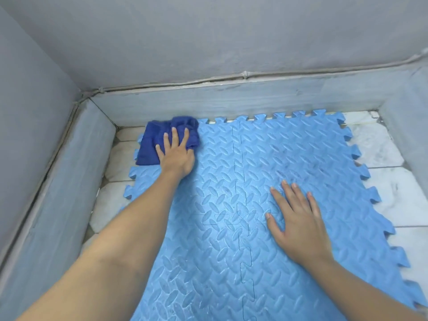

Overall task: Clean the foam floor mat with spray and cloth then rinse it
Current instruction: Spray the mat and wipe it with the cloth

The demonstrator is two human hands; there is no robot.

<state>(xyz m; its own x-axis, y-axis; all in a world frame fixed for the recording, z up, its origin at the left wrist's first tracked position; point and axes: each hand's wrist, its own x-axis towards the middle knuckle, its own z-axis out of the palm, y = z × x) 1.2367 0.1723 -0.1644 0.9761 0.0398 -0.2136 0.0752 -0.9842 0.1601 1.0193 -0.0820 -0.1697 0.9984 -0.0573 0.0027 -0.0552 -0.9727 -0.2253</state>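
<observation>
A light blue foam floor mat (pixel 231 172) made of interlocking tiles with a raised leaf pattern covers most of the floor. On its far left corner lies a dark blue cloth (pixel 157 137), crumpled. My left hand (pixel 177 154) presses flat on the cloth with fingers spread. My right hand (pixel 298 218) rests palm down on the mat's right half, fingers apart, holding nothing. Faint dark smudges show on the mat beyond my right hand. No spray bottle is in view.
White marble floor tiles (pixel 398 193) show along the mat's right and left sides. A low grey ledge (pixel 231 100) borders the floor at the back and on both sides, with grey walls (pixel 208 35) above it. A thin cable runs along the ledge's top.
</observation>
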